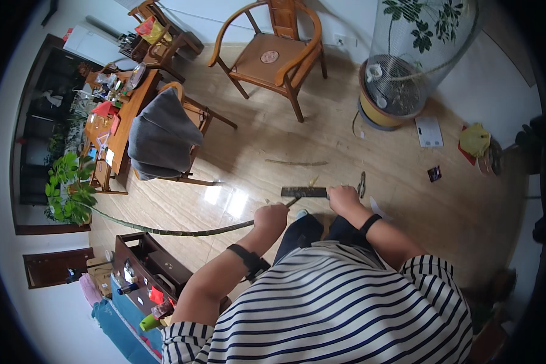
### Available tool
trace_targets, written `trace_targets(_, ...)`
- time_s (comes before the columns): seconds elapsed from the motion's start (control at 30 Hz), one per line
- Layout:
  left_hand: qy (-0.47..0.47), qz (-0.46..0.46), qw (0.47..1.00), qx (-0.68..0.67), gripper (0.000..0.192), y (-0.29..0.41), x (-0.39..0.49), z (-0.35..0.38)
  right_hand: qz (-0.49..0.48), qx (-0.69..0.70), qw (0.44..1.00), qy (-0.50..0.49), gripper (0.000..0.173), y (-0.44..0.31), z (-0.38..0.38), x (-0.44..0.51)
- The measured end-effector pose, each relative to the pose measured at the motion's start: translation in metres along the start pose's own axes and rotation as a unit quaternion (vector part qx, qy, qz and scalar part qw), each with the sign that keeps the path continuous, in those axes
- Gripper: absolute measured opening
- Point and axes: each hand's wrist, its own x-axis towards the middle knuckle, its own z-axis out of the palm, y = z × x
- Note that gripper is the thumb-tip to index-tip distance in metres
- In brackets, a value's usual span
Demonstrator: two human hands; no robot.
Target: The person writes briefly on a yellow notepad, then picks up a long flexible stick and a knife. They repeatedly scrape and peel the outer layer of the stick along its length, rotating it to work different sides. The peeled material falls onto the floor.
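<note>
My left hand point(271, 215) grips a long green plant stem point(182, 233) near its cut end. The stem curves away to the left and ends in a bunch of green leaves point(70, 186). In my right hand point(344, 199) is the handle of a broad, dark-bladed knife point(304, 192), like a cleaver. Its blade lies across the stem's end, just beyond my left fist; whether it has cut in, I cannot tell. A pale shaving or frayed bit point(314, 181) shows at the blade's far edge.
A short cut stem piece point(296, 162) and a metal hand tool point(361, 184), perhaps pruning shears, lie on the tiled floor. Ahead stand a wooden armchair point(266, 59) and a mesh-ringed potted plant point(386, 116). A chair draped with grey cloth point(161, 136) and a dark cabinet point(152, 259) are left.
</note>
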Motion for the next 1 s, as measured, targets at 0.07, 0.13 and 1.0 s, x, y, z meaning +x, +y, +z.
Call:
trace_targets(0.07,-0.032,-0.037,0.999,-0.012,0.030,0.008,0.002,-0.012,0.008,0.011,1.000,0.008,0.013,-0.017,-0.003,-0.002)
trace_targets(0.13,-0.014,-0.022,1.000,-0.002,0.030,0.003,0.003,-0.009,-0.010,0.043,0.999,0.009,0.012,-0.042,-0.024,0.001)
trace_targets(1.0,-0.026,-0.034,0.999,0.000,0.038,0.000,-0.010,-0.043,-0.005,0.085,0.993,0.077,0.014,-0.019,-0.033,-0.008)
